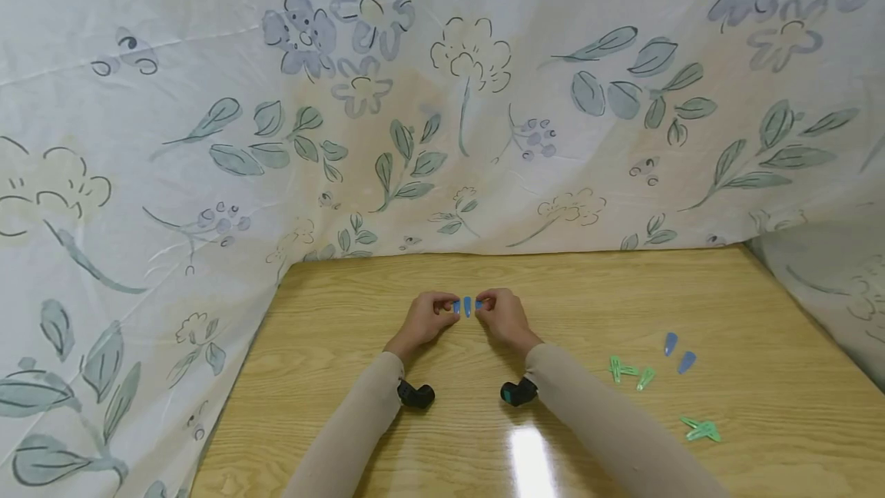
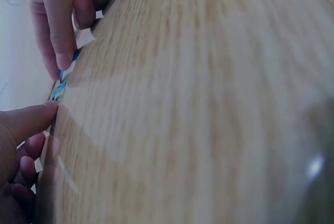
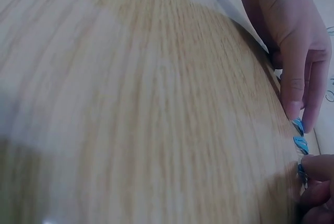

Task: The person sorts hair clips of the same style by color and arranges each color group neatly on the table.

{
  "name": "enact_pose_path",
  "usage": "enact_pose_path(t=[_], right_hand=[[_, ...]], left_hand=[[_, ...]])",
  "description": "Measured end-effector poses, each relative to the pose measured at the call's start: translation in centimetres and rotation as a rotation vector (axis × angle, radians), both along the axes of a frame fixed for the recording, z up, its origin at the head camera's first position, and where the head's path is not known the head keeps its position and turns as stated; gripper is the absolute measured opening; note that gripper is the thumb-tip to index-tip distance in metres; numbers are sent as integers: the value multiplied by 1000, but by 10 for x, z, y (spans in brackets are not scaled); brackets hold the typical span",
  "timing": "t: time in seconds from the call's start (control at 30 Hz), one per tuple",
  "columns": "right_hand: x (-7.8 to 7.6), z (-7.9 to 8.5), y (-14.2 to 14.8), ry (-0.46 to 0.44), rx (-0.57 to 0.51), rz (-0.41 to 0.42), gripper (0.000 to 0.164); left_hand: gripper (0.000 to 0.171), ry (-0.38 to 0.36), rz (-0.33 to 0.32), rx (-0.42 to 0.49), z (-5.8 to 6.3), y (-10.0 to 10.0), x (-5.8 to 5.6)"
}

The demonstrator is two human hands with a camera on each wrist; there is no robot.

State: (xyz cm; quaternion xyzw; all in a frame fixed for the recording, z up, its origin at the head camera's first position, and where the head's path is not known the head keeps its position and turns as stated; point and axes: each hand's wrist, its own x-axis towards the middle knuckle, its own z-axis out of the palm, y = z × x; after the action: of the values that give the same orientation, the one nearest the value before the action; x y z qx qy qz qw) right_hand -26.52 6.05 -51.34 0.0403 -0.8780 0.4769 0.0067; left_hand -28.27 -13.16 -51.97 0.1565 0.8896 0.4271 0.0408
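Three blue snap hair clips stand in a short row on the wooden table in the head view. My left hand (image 1: 425, 319) pinches the left clip (image 1: 456, 307) between thumb and fingertips. On the other side, my right hand (image 1: 506, 320) holds the right clip (image 1: 478, 304) the same way, its fingers covering much of it. Between the two hands lies the middle clip (image 1: 467, 307), untouched. In the right wrist view the middle clip (image 3: 300, 144) shows between both hands' fingertips, close to the table surface.
To the right on the table (image 1: 588, 290) lie two more blue clips, one farther back (image 1: 671, 343) and one nearer (image 1: 687, 362). Several green hair clips lie in a group (image 1: 626, 370) and a nearer pile (image 1: 701, 430). A floral cloth (image 1: 442, 175) hangs behind the table.
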Motion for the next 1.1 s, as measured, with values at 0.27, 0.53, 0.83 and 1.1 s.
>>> enact_pose_path(t=[0.27, 0.53, 0.83, 1.1], right_hand=[[-2, -3, -2, -12, 35, -22, 20], [-2, -2, -1, -33, 33, -17, 21], [-2, 0, 1, -58, 16, -13, 24], [-2, -1, 0, -54, -6, -9, 28]], left_hand=[[29, 5, -4, -2, -1, 0, -1], [29, -2, 11, -10, -1, 1, -1], [29, -8, 11, 0, 0, 1, 0], [29, -15, 21, -10, 0, 2, -1]])
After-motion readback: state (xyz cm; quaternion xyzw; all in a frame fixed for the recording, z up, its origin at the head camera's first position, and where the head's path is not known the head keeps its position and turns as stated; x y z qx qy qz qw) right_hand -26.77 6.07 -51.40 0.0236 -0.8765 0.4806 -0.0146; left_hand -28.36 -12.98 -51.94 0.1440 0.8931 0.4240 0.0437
